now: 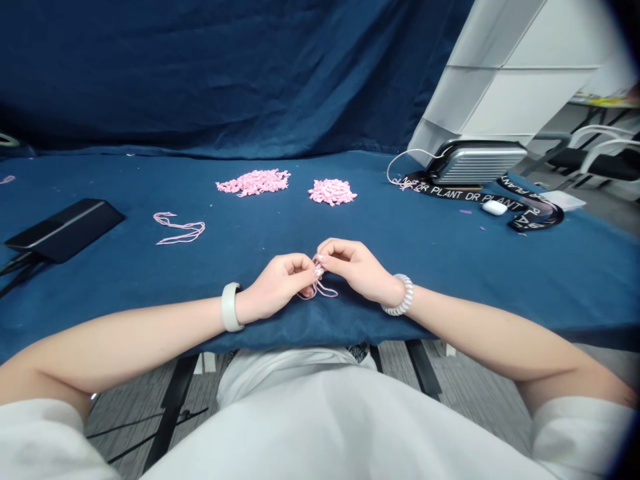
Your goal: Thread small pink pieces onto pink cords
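Note:
My left hand and my right hand meet near the front edge of the blue-covered table. Both pinch one thin pink cord, whose loops hang below the fingertips onto the cloth. A pale band sits on my left wrist and a white coiled tie on my right. Farther back lie two piles of small pink cord pieces. A loose pink cord lies to the left.
A black flat device with cables sits at the left edge. At the back right stand a silver ribbed case, a black printed strap, a small white earbud case and chairs beyond.

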`<state>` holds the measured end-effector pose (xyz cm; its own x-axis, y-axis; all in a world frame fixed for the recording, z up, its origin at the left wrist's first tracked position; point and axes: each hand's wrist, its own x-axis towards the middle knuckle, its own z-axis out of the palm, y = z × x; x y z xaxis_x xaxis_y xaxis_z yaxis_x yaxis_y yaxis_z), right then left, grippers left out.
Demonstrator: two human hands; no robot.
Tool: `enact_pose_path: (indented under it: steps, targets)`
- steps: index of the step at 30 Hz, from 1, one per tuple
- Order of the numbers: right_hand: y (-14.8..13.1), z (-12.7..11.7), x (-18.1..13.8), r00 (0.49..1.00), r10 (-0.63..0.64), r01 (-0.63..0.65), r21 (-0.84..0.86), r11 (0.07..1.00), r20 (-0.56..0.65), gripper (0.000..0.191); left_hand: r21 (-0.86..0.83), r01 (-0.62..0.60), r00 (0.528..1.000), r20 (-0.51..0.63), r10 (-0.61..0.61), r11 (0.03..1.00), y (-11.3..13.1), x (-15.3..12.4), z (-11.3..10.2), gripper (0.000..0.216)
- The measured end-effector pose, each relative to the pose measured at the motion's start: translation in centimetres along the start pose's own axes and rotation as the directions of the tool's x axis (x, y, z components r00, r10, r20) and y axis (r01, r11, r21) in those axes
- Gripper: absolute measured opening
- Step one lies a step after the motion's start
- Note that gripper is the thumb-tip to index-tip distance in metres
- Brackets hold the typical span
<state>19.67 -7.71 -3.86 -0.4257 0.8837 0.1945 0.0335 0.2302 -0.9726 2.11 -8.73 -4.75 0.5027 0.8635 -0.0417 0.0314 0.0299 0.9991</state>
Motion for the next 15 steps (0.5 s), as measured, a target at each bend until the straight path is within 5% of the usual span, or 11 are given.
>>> enact_pose_path:
  steps: [10, 13, 15]
  targets:
    - [0.6, -0.3, 0.3, 0.999, 0.053, -0.053, -0.035, 0.998, 0.006, 0.024, 0.023, 0.006, 1.000, -0.007, -0.005, 1.000, 0.4, -0.1, 0.1, 0.026]
    - [-1.2, -0.7, 0.1, 0.995, -0.091, 0.089, -0.035, 0.995, -0.051, 0.024, 0.037, 0.005, 1.000, -0.013, -0.004, 0.999, 0.5, -0.1, 0.1, 0.026]
    - [-3.7, -1.4, -0.6, 0.934, -0.326, 0.318, -0.076, 0.945, -0.145, 0.034, 0.040, 0.012, 1.000, -0.014, -0.011, 0.999, 0.5, -0.2, 0.1, 0.025]
